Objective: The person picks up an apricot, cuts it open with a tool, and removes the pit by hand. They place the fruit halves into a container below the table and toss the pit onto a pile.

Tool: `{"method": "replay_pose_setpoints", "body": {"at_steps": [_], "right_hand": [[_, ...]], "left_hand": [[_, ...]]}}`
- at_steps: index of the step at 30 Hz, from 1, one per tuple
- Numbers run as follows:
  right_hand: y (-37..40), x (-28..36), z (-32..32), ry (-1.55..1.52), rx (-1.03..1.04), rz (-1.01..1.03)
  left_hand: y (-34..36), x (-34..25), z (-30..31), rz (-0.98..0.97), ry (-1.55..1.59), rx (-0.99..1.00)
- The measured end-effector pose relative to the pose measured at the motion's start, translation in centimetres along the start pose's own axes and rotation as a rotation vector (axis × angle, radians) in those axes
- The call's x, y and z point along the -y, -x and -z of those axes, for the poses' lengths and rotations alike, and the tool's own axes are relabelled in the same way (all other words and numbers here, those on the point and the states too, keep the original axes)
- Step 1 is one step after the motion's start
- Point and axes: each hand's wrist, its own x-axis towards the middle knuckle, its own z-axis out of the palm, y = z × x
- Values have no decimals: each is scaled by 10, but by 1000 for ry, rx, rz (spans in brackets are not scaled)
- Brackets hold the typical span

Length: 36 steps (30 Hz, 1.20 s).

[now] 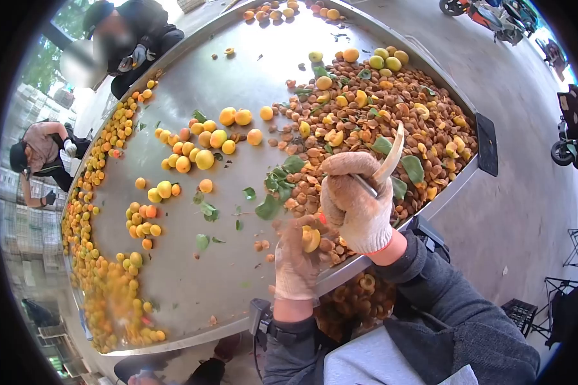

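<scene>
My right hand (pixel 359 205), in a stained work glove, is closed round a tool with a pale curved end (pixel 393 151) pointing up and away from me. My left hand (pixel 297 260), also gloved and slightly blurred, holds a cut yellow-orange fruit half (pixel 310 239) near the table's front edge. The two hands are close together. Beyond them lies a wide heap of brown pits (pixel 366 122) mixed with fruit pieces and green leaves. Whole fruit (pixel 205 159) sits in loose groups to the left of the heap.
The metal table (pixel 167 256) has a raised rim. Many fruits (pixel 103 276) line its left side. A container of fruit pieces (pixel 359 298) is below the front edge. Two people (pixel 131 38), (pixel 45 151) are at the left. A black phone-like object (pixel 487 144) is at the right corner.
</scene>
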Motion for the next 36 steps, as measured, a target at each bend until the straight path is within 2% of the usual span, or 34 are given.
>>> {"method": "replay_pose_setpoints", "body": {"at_steps": [2,4,5,6,7,10,11,14,15,16,17,18,19,20,22,23,25,29,31,32,33,34,36], "right_hand": [[2,-5,1,161,67,188],[3,-5,5,214,124,172],[3,-9,7,276,194,268],[3,-11,7,339,265,363],[4,-11,7,338,262,363],[6,-6,0,376,246,174],[5,-3,0,290,203,22],[5,-6,-1,253,173,-16],[5,-12,-2,303,229,119],[5,-11,-3,302,226,119],[6,-8,-4,400,306,176],[5,-6,-5,498,385,232],[3,-5,-5,469,323,167],[-2,-3,-1,469,317,167],[-14,-1,7,-196,56,-313],[-17,-10,7,-251,-40,-265],[-22,-18,13,-311,-70,-277],[-22,-24,17,-381,-149,-307],[-16,-16,8,-319,-123,-311],[-14,-14,5,-256,-93,-317],[-15,-21,2,-226,-3,-340],[-15,-26,0,-226,-5,-345],[-17,-28,-5,208,285,97]], "left_hand": [[-1,2,-1,7,4,-5],[0,3,-2,-5,-28,-8],[0,4,-3,-4,-31,-8],[1,6,-3,-143,-155,8],[2,7,-4,-281,-279,25],[5,6,-6,-343,-451,-23],[5,8,-6,-340,-453,-25],[0,15,0,-379,-515,-108],[-6,21,7,-426,-808,-169],[-12,26,14,-467,-1103,-229],[-20,36,20,-465,-1107,-226],[-24,40,16,-558,-753,-196],[-26,42,13,-634,-395,-163],[-21,42,13,-630,-399,-161],[7,6,-27,-226,-213,-141],[5,6,-23,-223,-217,-140],[-3,8,-15,-168,-1,-75],[-7,8,-10,-147,-64,-134],[-12,16,5,-842,-1204,-104],[-14,22,9,-839,-1205,-104],[-13,27,7,-798,-1027,-99],[-13,30,6,-754,-850,-95],[-12,31,8,-689,-791,-91]]}}
